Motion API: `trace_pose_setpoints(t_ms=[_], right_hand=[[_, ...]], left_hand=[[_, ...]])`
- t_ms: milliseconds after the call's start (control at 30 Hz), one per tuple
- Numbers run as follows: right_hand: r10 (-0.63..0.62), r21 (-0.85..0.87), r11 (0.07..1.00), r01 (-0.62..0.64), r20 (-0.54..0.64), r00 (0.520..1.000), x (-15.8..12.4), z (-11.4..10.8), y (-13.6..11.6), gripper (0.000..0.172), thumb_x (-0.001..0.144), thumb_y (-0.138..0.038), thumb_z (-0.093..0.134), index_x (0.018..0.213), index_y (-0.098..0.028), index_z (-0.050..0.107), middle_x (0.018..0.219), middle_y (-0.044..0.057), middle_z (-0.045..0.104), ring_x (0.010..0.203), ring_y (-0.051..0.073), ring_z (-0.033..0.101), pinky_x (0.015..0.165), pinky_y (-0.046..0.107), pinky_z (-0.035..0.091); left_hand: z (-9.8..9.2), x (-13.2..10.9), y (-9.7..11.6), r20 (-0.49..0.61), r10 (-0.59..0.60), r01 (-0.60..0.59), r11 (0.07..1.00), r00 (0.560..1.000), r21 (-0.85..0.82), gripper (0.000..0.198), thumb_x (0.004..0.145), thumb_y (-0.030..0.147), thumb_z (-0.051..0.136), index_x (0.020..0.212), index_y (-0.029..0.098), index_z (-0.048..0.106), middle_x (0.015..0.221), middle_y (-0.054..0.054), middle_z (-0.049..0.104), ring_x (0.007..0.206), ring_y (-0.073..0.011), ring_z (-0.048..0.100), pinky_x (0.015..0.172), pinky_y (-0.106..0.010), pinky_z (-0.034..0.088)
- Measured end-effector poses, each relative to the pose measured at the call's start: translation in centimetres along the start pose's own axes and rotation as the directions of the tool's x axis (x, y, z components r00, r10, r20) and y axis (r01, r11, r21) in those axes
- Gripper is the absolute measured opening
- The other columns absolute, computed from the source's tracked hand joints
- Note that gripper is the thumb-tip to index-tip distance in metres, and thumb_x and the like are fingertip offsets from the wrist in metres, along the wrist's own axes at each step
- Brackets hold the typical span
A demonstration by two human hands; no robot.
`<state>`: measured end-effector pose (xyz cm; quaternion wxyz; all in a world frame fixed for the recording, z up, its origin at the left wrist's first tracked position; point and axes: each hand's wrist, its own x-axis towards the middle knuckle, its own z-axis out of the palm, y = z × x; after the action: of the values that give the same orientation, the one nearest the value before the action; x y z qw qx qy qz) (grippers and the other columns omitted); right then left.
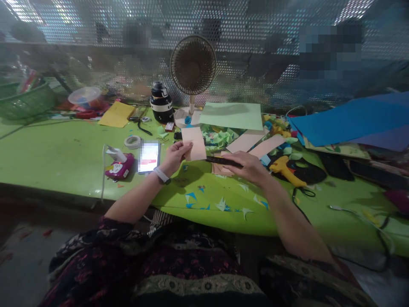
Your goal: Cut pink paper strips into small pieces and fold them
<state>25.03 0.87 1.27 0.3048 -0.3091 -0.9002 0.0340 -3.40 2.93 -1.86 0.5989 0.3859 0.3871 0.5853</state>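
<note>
My left hand (175,155) pinches the lower left edge of a pale pink paper piece (195,143) and holds it upright above the green table (64,157). A grey watch band sits on that wrist. My right hand (251,166) is closed on a black scissors-like tool (220,160) whose tip points left, just under the pink paper. More pink strips (255,145) lie flat behind the right hand. Small blue and white paper scraps (220,204) lie on the table near its front edge.
A phone (148,157) and a pink device (119,168) lie left of my hands. A small fan (192,68), a black jar (161,104), a tape roll (132,141), a yellow glue gun (284,168), green and blue paper sheets (348,119) and a green basket (25,102) fill the back.
</note>
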Motion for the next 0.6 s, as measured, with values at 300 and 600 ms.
trace_pose_setpoints(t_ms=[300, 600], right_hand=[[-0.007, 0.022, 1.000, 0.006, 0.011, 1.000, -0.1, 0.0, -0.3, 0.034, 0.090, -0.023, 0.065, 0.123, -0.027, 0.071, 0.115, 0.006, 0.076, 0.104, 0.024, 0.072, 0.089, 0.042, 0.059], [-0.016, 0.061, 0.998, 0.017, -0.010, 1.000, 0.1, 1.4, -0.5, 0.028, 0.091, -0.025, 0.064, 0.117, -0.026, 0.072, 0.113, 0.006, 0.077, 0.103, 0.023, 0.072, 0.089, 0.041, 0.060]], left_hand=[[0.4, -0.3, 0.4, -0.027, -0.006, 0.005, 1.000, 1.000, -0.010, 0.039, 0.060, 0.039, 0.091, 0.082, 0.014, 0.071, 0.078, -0.002, 0.070, 0.064, -0.0090, 0.062, 0.055, -0.020, 0.049], [0.7, -0.3, 0.1, -0.040, -0.049, 0.049, 0.999, 0.998, -0.017, 0.038, 0.060, 0.036, 0.091, 0.083, 0.015, 0.070, 0.076, -0.001, 0.070, 0.062, -0.0088, 0.061, 0.056, -0.021, 0.050]])
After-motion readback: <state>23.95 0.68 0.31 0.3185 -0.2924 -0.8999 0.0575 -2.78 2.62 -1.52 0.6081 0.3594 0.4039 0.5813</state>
